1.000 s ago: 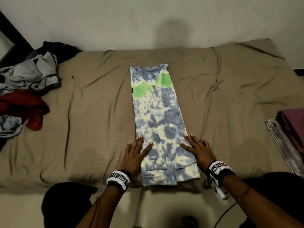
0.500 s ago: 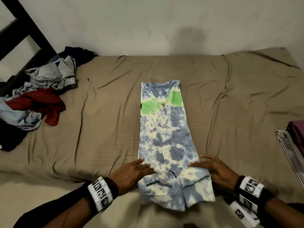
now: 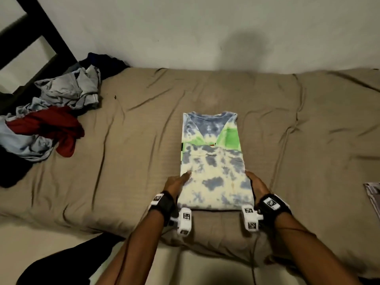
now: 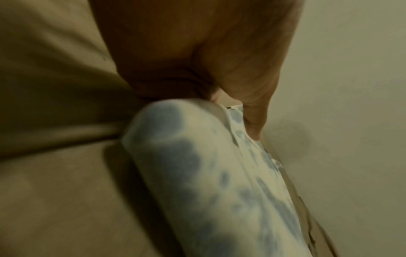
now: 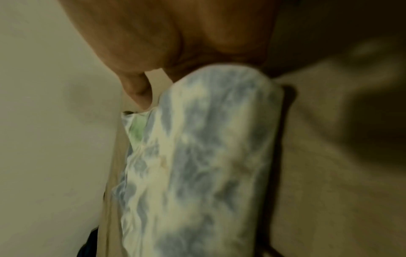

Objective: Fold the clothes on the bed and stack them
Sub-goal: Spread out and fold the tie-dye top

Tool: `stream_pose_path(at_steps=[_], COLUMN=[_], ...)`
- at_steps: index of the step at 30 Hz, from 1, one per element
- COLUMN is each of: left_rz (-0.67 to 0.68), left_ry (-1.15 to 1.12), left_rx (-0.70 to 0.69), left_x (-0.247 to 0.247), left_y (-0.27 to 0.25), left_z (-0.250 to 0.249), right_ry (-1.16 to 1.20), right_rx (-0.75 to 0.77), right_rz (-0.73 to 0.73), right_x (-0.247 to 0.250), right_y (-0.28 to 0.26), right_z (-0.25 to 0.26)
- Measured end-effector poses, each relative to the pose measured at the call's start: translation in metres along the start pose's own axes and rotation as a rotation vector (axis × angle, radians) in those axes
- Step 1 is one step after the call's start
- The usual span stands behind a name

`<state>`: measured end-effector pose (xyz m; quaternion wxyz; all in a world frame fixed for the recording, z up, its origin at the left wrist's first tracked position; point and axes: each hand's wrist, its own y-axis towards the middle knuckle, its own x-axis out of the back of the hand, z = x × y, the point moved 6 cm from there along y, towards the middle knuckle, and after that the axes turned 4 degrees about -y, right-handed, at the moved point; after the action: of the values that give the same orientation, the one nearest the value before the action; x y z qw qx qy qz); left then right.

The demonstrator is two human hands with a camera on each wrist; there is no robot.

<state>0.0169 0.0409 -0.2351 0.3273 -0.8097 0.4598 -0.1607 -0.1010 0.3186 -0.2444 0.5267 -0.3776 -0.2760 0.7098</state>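
Note:
A blue, cream and green tie-dye shirt [image 3: 211, 161] lies in the middle of the tan bed [image 3: 123, 182], its lower part doubled up over the chest. My left hand [image 3: 181, 181] grips the left side of the fold. My right hand [image 3: 254, 182] grips the right side. In the left wrist view the thumb [image 4: 252, 113] lies on top of the rounded fold of the shirt [image 4: 197, 173], and the other fingers are hidden under it. The right wrist view shows the same hold on the shirt [image 5: 208, 147], with the thumb [image 5: 138, 92] above.
A heap of unfolded clothes [image 3: 51, 124], grey, red and pale blue, sits at the bed's left end, with a dark garment [image 3: 102, 60] behind it. A dark frame [image 3: 37, 27] leans at the far left. Folded cloth [image 3: 373, 194] shows at the right edge. A wall runs behind.
Both hands went from lying flat on the shirt's hem to gripping its sides. The lower part has been folded up toward the collar, so the shirt is shorter.

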Motion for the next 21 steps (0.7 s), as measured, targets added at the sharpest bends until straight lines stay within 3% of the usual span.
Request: stream_pose_path(at_steps=[2, 4, 10, 16, 21], left_rz=[0.022, 0.105, 0.07, 0.118, 0.038], left_ry=[0.018, 0.072, 0.04, -0.033, -0.054], left_rx=[-0.014, 0.012, -0.125, -0.114, -0.1], left_x=[0.0, -0.001, 0.016, 0.013, 0.023], left_y=[-0.008, -0.013, -0.025, -0.061, -0.084], left_z=[-0.003, 0.006, 0.016, 0.034, 0.076], right_ry=[-0.039, -0.073, -0.342, -0.228, -0.347], right_rx=[0.042, 0.178, 0.443, 0.425, 0.48], right_rz=[0.013, -0.06, -0.213, -0.385, -0.354], right_x=[-0.006, 0.003, 0.024, 0.057, 0.069], right_y=[-0.012, -0.016, -0.016, -0.032, -0.043], right_z=[-0.002, -0.005, -0.023, -0.042, -0.07])
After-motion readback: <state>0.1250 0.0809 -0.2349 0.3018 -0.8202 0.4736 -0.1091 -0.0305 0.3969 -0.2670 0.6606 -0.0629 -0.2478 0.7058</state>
